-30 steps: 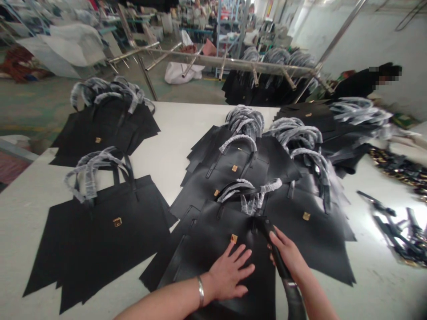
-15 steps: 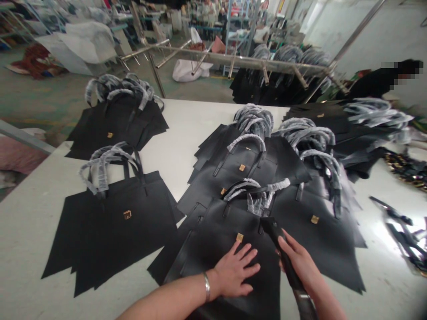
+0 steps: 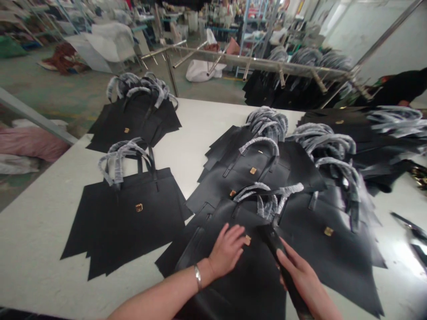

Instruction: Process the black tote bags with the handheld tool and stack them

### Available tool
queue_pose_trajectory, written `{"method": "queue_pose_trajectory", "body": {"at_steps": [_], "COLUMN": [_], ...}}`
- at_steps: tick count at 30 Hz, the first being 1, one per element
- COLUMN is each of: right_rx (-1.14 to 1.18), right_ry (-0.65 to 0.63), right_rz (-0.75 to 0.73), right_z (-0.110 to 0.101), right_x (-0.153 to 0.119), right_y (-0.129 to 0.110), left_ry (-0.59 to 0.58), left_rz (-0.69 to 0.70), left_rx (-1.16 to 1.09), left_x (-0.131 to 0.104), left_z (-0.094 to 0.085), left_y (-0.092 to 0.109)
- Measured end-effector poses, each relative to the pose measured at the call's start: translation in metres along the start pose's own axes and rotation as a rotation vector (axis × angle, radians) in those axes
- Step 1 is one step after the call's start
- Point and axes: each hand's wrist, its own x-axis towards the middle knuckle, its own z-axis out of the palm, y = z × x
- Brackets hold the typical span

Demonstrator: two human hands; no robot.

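My right hand [image 3: 296,271] is wrapped round a long black handheld tool [image 3: 283,262] with a wide, flat front end; its exact kind does not show. The tool's end is at the upper part of a black panel [image 3: 256,271] with wrapped handles, right of its gold clasp [image 3: 247,240]. Over the same panel, just left of the clasp, my left hand [image 3: 227,250] has its fingers stretched out and slightly bent, holding nothing. A bracelet [image 3: 198,277] circles the left wrist. Whether the tool touches the panel I cannot tell.
Stacks of black handbag panels with film-wrapped handles lie on the white table [image 3: 30,235]: one stack [image 3: 123,222] at left, another [image 3: 327,240] at right. Straps [image 3: 410,224] lie far right. Beyond stands a metal rack [image 3: 250,58]; a person's dark sleeve [image 3: 400,89] shows at right.
My left hand has shifted left off the middle of the panel, its fingers drawn closer together. The tool remains in my right hand near the same spot. The view has turned left.
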Motion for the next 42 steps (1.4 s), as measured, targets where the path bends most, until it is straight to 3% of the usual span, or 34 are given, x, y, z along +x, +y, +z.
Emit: {"method": "queue_pose_trajectory", "body": {"at_steps": [3,5,7,10,13,18,21,25,29,33,39,42], "right_rx": [0.06,0.058,0.057,0.08,0.124,0.175,0.165,0.137,0.048,-0.013,0.104,0.146], "right_ry": [-0.129,-0.124,-0.107,-0.072,-0.006,0.102,0.109,0.01,-0.099,-0.14,-0.226,-0.205], "right_rz": [0.024,0.011,0.007,0.027,0.057,0.046,0.074,0.095,0.019,-0.019,-0.038,-0.086], "right_z": [0.02,0.03,0.034,0.029,0.016,-0.006,-0.009,0.008,0.036,0.053,0.058,0.056], "right_x": [-0.009,-0.01,-0.009,-0.013,-0.026,-0.053,-0.059,-0.049,-0.026,-0.01,0.0,0.001], "right_y": [0.002,0.003,0.005,0.01,0.012,0.006,0.006,0.007,-0.003,-0.021,-0.043,-0.048], "left_ry": [0.267,0.275,0.219,0.185,0.181,0.203,0.198,0.21,0.199,0.11,0.117,0.133], "left_rz": [-0.456,-0.662,-0.739,-0.702,-0.676,-0.797,-0.896,-0.962,-0.974,-0.966,-0.91,-0.867], "left_rx": [0.013,-0.073,-0.189,-0.295,-0.372,-0.517,-0.58,-0.655,-0.848,-1.139,-1.358,-1.422], "left_x": [0.023,0.044,0.062,0.079,0.081,0.058,0.036,0.023,0.037,0.051,0.051,0.048], "left_z": [-0.016,-0.026,-0.034,-0.041,-0.042,-0.027,-0.018,-0.018,-0.026,-0.036,-0.035,-0.031], "left_y": [-0.034,-0.051,-0.061,-0.061,-0.047,-0.015,-0.008,-0.023,-0.048,-0.063,-0.062,-0.056]}}
